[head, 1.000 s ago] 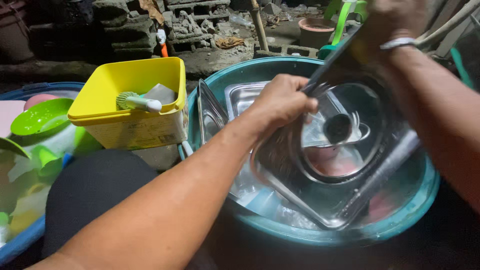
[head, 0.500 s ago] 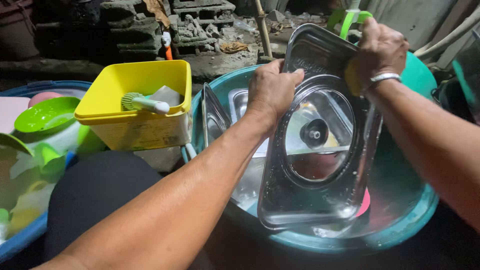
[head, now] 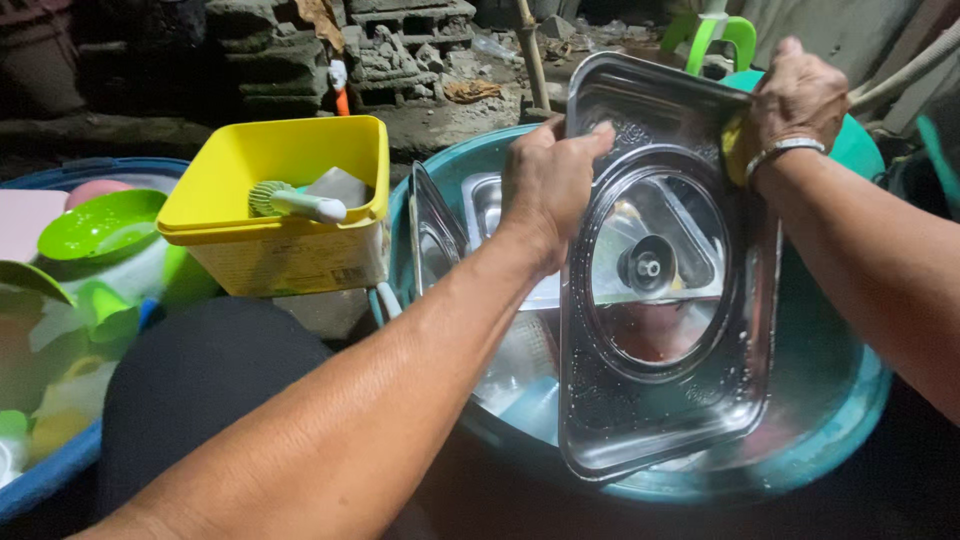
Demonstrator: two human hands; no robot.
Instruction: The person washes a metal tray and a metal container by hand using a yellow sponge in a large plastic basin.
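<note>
We have tipped the rectangular steel tray (head: 665,280) more upright; left hand (head: 550,180) grips its edge, right hand (head: 795,95) clenches a yellow sponge (head: 735,145) against its rim.

Harsh frontal light glares off the steel tray (head: 665,400), background dim, edges slightly blurred

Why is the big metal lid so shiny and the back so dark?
Head view: a light near the camera glares off the wet steel lid held by the left hand and right hand; the rubble behind is dim; the near forearm looks stretched.
</note>
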